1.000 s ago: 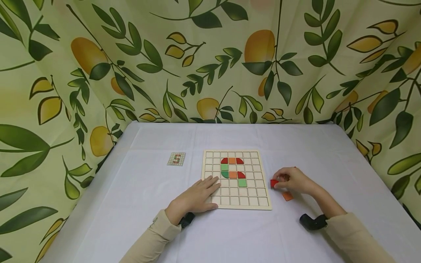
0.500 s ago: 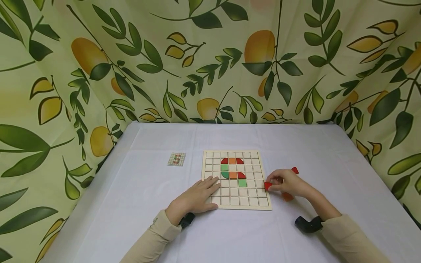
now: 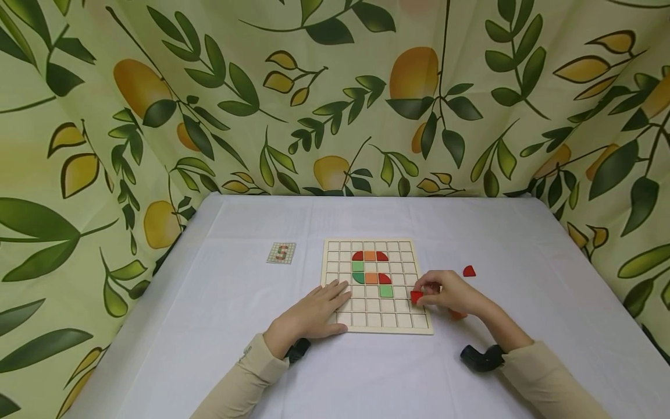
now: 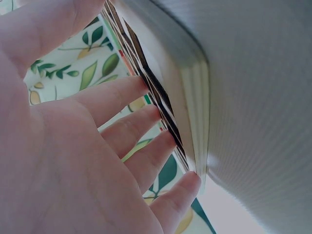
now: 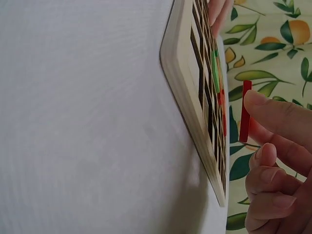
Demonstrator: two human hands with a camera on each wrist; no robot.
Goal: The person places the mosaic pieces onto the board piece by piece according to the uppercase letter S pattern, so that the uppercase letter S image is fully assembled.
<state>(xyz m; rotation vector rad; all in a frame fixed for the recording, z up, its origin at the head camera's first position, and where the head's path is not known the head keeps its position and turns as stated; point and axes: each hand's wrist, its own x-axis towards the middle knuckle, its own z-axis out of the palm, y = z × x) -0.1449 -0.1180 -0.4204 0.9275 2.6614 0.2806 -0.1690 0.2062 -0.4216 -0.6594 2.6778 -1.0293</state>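
Note:
A pale wooden grid board lies on the white table, with red, orange and green tiles set in its upper middle cells. My left hand lies flat with straight fingers on the board's near left corner; the left wrist view shows these fingers against the board's edge. My right hand pinches a small red tile just above the board's right side. In the right wrist view the red tile stands on edge off the board, held by my fingertips.
A loose red quarter-round tile lies right of the board, and an orange tile peeks out under my right hand. A small pattern card sits left of the board. Leaf-and-lemon patterned cloth walls enclose the table on three sides.
My right hand has carried the red tile leftward from the table onto the board's right side, uncovering the loose red tile behind it. The left hand has stayed put.

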